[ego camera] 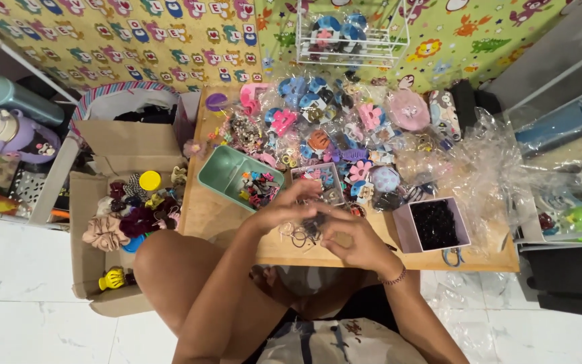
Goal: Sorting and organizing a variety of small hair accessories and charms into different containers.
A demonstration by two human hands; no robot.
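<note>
My left hand [285, 207] and my right hand [357, 240] meet over the front edge of a low wooden table [271, 253]. Between their fingertips they pinch a small dark hair accessory [316, 223], too small to make out in detail. Thin ring-shaped hair ties [296, 236] lie on the wood just under the hands. A green two-part tray [227, 172] with small clips stands close behind my left hand. A lilac box of black hair ties [434, 226] sits to the right of my right hand.
Bagged colourful hair clips [325, 125] cover the back of the table, with crumpled clear plastic [493, 168] at the right. A cardboard box of scrunchies [122, 222] stands on the floor at the left. A white wire rack [351, 34] stands behind. My bare knee [170, 263] rises at the left.
</note>
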